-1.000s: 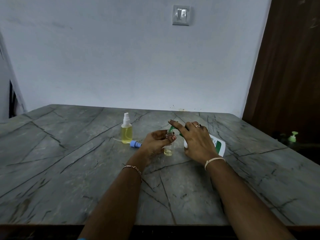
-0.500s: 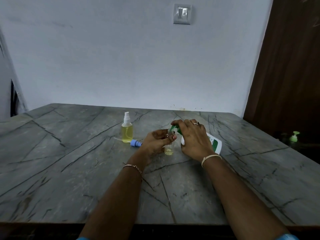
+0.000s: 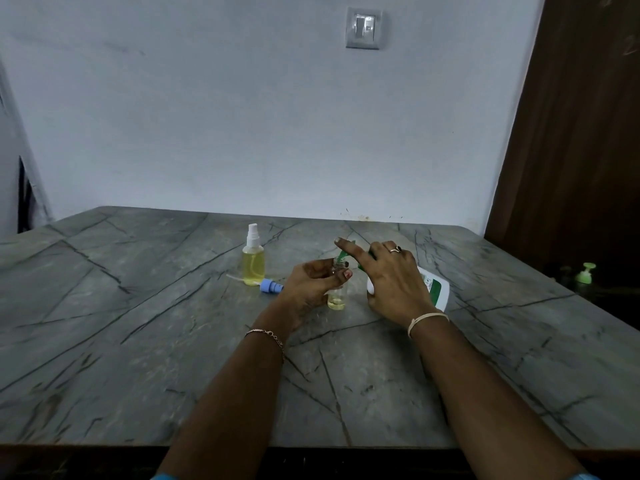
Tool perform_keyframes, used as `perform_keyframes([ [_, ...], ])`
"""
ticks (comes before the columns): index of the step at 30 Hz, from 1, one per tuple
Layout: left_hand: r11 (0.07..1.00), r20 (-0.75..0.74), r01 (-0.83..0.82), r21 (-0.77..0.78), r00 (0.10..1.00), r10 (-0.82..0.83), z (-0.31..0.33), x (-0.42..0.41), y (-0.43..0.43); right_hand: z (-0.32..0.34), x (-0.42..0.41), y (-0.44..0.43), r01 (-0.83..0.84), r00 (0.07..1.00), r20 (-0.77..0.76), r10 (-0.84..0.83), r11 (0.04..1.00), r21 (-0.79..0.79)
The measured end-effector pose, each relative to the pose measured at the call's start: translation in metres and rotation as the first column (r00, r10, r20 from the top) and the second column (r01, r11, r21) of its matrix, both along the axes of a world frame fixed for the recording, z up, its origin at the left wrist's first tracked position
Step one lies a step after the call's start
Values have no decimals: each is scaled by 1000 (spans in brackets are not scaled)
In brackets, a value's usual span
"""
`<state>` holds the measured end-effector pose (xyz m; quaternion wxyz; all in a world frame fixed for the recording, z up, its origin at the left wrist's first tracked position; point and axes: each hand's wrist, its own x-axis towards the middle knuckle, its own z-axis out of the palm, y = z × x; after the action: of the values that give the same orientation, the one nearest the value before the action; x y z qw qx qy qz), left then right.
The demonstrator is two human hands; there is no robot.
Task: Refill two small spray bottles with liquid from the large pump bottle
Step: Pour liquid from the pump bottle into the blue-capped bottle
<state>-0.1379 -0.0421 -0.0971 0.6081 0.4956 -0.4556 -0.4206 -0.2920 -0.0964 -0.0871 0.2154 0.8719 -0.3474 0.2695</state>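
My left hand (image 3: 311,282) grips a small clear spray bottle (image 3: 336,299) standing uncapped on the table, a little yellow liquid at its bottom. My right hand (image 3: 388,275) lies over the large white pump bottle (image 3: 434,289), index finger stretched along the green pump nozzle (image 3: 346,252), whose tip sits over the small bottle's mouth. A second small spray bottle (image 3: 253,261), capped white and nearly full of yellow liquid, stands to the left. A blue spray cap (image 3: 272,286) with its tube lies beside it.
The grey marble-patterned table (image 3: 138,341) reaches the white wall at the back. A dark wooden door (image 3: 581,133) stands at the right. Low beside it is a small green pump top (image 3: 586,272). A wall switch (image 3: 363,27) sits above.
My right hand's fingers, curled down on the pump half a second ago, have lifted and the index finger is stretched out again. The left hand and small bottle stayed put.
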Motion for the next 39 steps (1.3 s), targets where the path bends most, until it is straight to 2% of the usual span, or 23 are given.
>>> perform_keyframes([
  [16,1000,40,-16,15,999,15,-1,-1,-1,2,6,-2,-59,994,95,53,996,68],
  [23,1000,-27,-5,29,1000,6,0,1,-1,1,5,-3,-11,1000,16,11,1000,21],
  [29,999,-38,14,35,999,-13,-2,4,-3,-1,2,0,-5,1000,14,5,1000,-19],
  [33,999,-34,14,35,999,-13,-3,4,-4,1,3,-1,-10,1000,2,10,1000,10],
  [39,999,-31,4,35,1000,-2,-3,2,-4,1,7,-3,-48,997,70,44,997,58],
])
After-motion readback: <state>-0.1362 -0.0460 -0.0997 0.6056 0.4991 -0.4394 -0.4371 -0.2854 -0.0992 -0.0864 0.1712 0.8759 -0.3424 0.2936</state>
